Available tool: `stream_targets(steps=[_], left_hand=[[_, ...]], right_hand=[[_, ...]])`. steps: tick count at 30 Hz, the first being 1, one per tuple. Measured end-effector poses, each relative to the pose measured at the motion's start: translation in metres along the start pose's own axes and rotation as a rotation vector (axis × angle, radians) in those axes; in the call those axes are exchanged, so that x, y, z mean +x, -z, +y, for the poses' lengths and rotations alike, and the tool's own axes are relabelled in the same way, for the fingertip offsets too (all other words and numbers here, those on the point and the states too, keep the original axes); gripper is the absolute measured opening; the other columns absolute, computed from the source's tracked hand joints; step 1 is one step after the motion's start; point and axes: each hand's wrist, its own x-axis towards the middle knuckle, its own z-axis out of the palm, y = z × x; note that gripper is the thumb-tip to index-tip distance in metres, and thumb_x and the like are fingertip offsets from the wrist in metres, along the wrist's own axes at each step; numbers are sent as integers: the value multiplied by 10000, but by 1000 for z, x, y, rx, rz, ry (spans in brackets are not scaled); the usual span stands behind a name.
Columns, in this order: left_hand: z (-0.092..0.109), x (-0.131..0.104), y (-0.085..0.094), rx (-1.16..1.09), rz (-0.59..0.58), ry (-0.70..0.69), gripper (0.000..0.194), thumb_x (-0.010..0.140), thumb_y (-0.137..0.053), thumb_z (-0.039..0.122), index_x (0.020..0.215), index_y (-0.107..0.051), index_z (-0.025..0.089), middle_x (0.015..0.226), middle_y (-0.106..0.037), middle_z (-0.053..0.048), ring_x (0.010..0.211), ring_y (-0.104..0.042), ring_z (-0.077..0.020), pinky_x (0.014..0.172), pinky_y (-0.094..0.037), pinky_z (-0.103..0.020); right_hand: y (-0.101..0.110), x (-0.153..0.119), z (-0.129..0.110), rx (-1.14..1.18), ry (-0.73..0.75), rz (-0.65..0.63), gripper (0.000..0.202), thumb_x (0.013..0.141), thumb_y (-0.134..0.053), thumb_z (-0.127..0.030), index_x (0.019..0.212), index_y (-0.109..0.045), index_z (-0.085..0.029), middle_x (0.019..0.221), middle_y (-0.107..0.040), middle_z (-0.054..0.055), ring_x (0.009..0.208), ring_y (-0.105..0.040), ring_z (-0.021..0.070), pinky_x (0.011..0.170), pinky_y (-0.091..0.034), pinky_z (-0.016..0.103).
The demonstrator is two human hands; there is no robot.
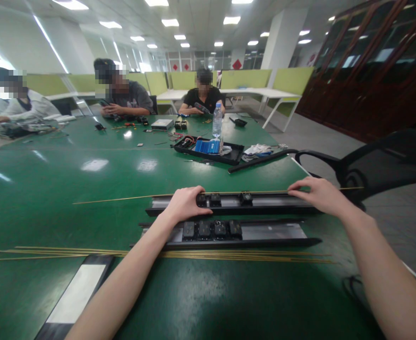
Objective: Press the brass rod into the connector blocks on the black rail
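A thin brass rod (112, 200) lies lengthwise along the far edge of the rear black channel (271, 202), reaching past both its ends. My right hand (314, 192) pinches the rod near the channel's right part. Fingers curled, my left hand (190, 204) grips the channel near its left part, by a black block; its thumb is at the near wall. Two more black blocks (215, 199) (245, 198) sit in this channel. Nearer to me, a second channel (271, 231) holds several black blocks (204, 229) in a row.
Several brass rods (229, 255) lie before the channels, beside a black-and-white panel (76, 290). Farther back are a black tray (234, 153), a bottle (217, 121), gloves (259, 151) and a black strip (257, 163). Three or more people sit beyond; a chair (388, 156) stands right.
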Motion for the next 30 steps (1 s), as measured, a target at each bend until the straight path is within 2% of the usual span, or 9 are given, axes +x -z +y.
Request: stream_targets(steps=[14, 21, 30], left_hand=[[0, 0, -1, -9, 2, 16, 642, 692, -709, 722, 1114, -647, 242, 1055, -759, -77, 959, -717, -310, 772, -524, -364], [0, 1, 0, 0, -8, 18, 643, 695, -702, 727, 1115, -638, 245, 1049, -760, -72, 958, -715, -315, 773, -522, -369], [0, 0, 0, -2, -3, 16, 633, 693, -709, 721, 1103, -638, 245, 1041, -758, -68, 953, -716, -298, 773, -518, -348]], right_hand=[[9, -3, 7, 24, -74, -14, 320, 850, -606, -505, 898, -790, -247, 968, -768, 66, 915, -671, 278, 835, -473, 382], [12, -7, 18, 37, -144, 1, 301, 816, -644, -506, 872, -796, -252, 936, -770, 65, 873, -671, 278, 784, -475, 375], [13, -11, 26, 107, -204, 5, 325, 776, -655, -514, 875, -800, -240, 937, -773, 74, 890, -672, 285, 800, -476, 372]])
